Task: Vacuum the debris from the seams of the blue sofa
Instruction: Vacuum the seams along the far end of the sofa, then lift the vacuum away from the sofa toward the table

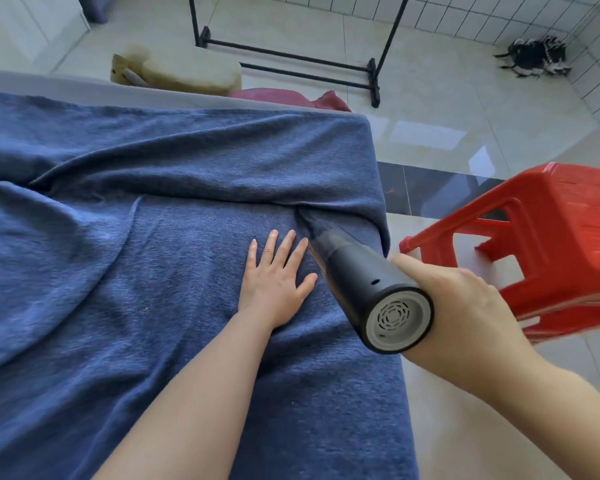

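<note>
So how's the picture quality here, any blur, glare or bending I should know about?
Head view: daylight glare gleams on the floor tiles; the red stool is smeared with blur at the right edge; wide-angle bending curves the wall tiles and clothes rack; the left hand, vacuum and sofa are sharp.

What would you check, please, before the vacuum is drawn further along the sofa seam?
1. Right hand grips the handheld vacuum: ok.
2. Nozzle tip sits in the seam at the fold: ok.
3. Left hand lies flat, holding the blue cover down beside the nozzle: ok.
4. Left fingers clear of the nozzle: not ok, they are right beside it.
5. Vacuum running: cannot tell.
6. Red stool close by the right arm: not ok, it may get bumped.
</note>
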